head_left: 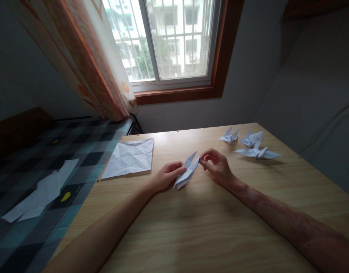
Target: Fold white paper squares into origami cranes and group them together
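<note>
Above the middle of the wooden table, a folded white paper crane is held between both hands. My left hand pinches its body from the left, thumb on top. At its upper right point, the thumb and index finger of my right hand are closed on the narrow paper tip. Two long points of the crane stick up and away from me, and its folded layers spread toward the lower left. The fingers under the paper are partly hidden.
Several finished paper cranes stand at the table's back right. A creased square paper sheet lies at the back left. Left of the table, white paper strips rest on a checked bedspread. Behind are a curtain and a barred window.
</note>
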The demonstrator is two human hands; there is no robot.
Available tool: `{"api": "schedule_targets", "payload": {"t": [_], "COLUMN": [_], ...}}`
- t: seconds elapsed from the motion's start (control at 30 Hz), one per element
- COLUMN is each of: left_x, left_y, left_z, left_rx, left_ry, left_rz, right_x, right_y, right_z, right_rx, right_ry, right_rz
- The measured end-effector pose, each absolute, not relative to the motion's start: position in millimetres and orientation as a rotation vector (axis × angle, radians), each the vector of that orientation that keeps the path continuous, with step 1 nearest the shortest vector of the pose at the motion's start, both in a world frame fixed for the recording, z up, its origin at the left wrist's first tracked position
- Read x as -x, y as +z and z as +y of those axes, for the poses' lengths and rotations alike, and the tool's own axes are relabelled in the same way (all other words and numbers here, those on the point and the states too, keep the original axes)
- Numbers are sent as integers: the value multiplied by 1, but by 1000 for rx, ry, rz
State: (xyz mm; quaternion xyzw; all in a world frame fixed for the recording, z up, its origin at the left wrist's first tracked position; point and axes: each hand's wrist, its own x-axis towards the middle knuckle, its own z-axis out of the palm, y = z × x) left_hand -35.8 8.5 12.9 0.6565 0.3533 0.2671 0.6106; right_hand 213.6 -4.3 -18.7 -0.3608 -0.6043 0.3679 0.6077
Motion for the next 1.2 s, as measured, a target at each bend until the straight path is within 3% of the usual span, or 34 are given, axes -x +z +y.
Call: {"api": "schedule_targets", "payload": {"t": [1.2], "left_x": [33], "left_y": [17], "left_z": [4], "left_rx": [-1731], "left_ry": [632], "left_rz": [856], "right_x": [-214], "right_y": [-19], "right_z": [-6], "right_rx": [856], "right_ry": [819], "right_rz": [-1395]}}
